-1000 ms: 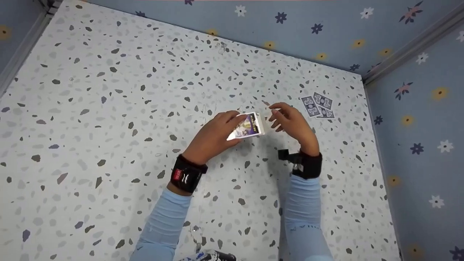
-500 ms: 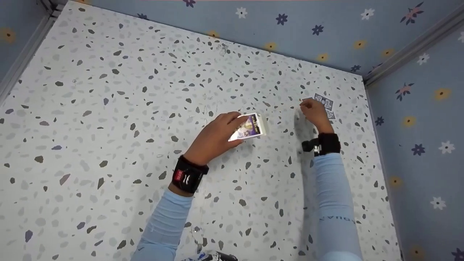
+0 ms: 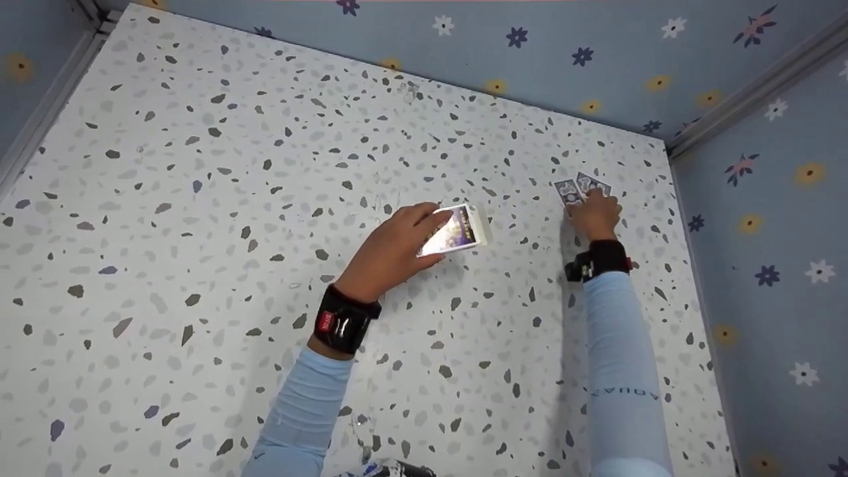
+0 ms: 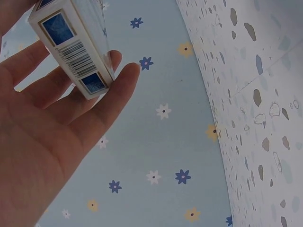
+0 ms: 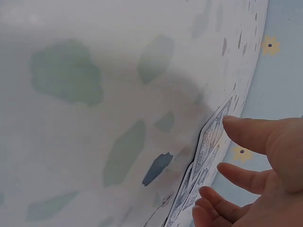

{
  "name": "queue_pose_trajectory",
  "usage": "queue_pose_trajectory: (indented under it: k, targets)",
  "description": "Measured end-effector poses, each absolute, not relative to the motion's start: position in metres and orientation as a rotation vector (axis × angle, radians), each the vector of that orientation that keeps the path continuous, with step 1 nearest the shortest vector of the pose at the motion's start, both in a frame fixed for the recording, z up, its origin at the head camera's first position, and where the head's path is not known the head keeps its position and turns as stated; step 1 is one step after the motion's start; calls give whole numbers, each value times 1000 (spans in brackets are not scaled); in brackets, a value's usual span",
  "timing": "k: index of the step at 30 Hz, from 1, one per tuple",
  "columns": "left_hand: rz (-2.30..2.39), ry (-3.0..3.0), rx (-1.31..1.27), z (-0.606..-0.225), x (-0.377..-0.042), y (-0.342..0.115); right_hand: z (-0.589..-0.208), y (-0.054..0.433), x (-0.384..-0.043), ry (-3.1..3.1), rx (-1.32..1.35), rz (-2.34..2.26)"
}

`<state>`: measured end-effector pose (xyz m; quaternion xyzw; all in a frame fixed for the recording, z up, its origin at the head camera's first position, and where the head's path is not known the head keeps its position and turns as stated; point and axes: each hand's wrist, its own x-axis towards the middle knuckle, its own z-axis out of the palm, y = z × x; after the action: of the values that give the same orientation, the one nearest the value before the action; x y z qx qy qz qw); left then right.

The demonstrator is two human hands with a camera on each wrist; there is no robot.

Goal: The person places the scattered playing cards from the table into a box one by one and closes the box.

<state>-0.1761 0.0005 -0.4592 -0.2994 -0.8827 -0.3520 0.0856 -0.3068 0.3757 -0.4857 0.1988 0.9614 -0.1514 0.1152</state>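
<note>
My left hand (image 3: 394, 248) grips a small card box (image 3: 457, 230) from the sides, above the table. A purple and yellow picture shows on its upper face, partly washed out by glare. In the left wrist view, the box (image 4: 75, 54) turns a white side with a barcode and blue panels to the camera. My right hand (image 3: 596, 215) is over several playing cards (image 3: 568, 190) with patterned grey-blue backs at the table's right. Its fingers are spread, with the thumb close to the cards (image 5: 206, 142) in the right wrist view; the hand hides part of them.
The table (image 3: 265, 371) is white with grey speckles. A blue flowered wall surface (image 3: 477, 46) borders its far side, and another (image 3: 768, 265) its right side. A dark and blue-white object (image 3: 391, 469) shows at the bottom edge.
My right hand has moved from beside the card box out to the right, onto the playing cards, and its fingers have spread. The left hand keeps the box almost in place.
</note>
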Motion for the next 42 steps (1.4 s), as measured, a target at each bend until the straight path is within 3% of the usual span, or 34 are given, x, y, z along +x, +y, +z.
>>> queue_pose_trajectory:
  k: [24, 42]
  targets:
    - [-1080, -2653, -893, -461, -176, 4, -484, 381, -301, 2702, 622, -653]
    - [-1049, -2663, -918, -463, -177, 6, -488, 340, -280, 2627, 562, -1295]
